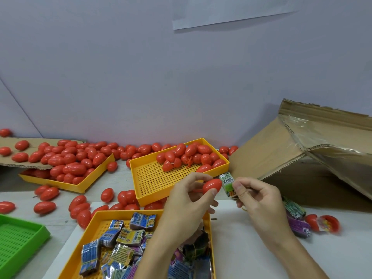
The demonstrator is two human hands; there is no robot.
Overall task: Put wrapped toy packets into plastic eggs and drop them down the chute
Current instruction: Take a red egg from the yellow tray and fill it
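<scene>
Nearest the viewer, a yellow tray (pixel 96 234) holds wrapped packets in blue, yellow and purple. Just beyond its far right corner, the left hand (pixel 187 200) pinches a glossy red egg (pixel 212 185), and the right hand (pixel 255 196) pinches a green barcoded packet (pixel 227 183) touching the egg's right end. Beyond the egg sits another yellow tray (pixel 153 184) of red eggs, with a cardboard chute (pixel 281 146) to its right.

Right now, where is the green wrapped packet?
In the head view, right of centre: the right hand pinches the green packet against the red egg that the left hand holds, before the cardboard chute.
</scene>
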